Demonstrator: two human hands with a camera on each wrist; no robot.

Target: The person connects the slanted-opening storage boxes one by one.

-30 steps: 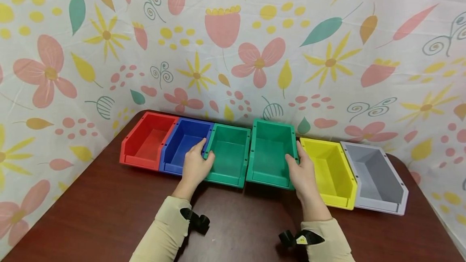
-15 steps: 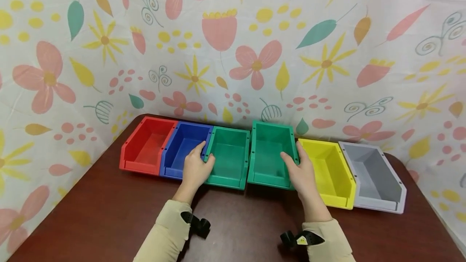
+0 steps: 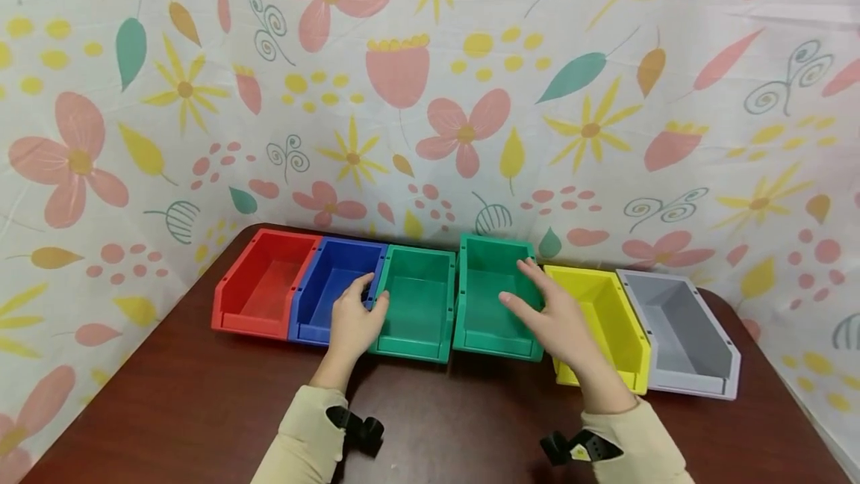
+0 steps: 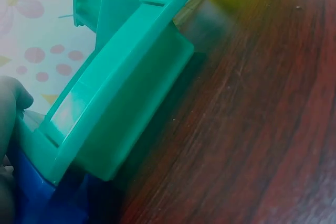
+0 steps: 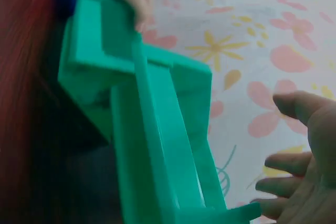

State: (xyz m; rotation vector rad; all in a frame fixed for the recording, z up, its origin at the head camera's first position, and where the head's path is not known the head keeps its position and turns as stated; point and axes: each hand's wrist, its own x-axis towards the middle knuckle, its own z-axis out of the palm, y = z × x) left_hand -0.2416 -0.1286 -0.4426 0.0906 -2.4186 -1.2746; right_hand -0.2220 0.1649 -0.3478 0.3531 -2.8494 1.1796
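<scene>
My left hand (image 3: 354,320) pinches the left rim of the left green bin (image 3: 408,349), thumb on the green side and fingers over the blue bin (image 3: 310,333). In the left wrist view, part of that hand is at the left edge, by the green bin's corner. Above the right green bin (image 3: 493,346), my right hand (image 3: 554,316) has its fingers spread and holds nothing. The right wrist view has this hand (image 5: 299,166) apart from the green bin's side (image 5: 176,129). The right green bin sits slightly higher than the left one.
A red bin (image 3: 251,326) ends the row on the left. On the right stand a yellow bin (image 3: 634,379) and a grey bin (image 3: 692,383). The dark wooden table (image 3: 201,394) carries them all, with flower-printed cloth (image 3: 403,155) behind.
My right hand has let go of the right green bin's right rim, its fingers opening over the bin. The left hand keeps its place. The head view has tilted up slightly.
</scene>
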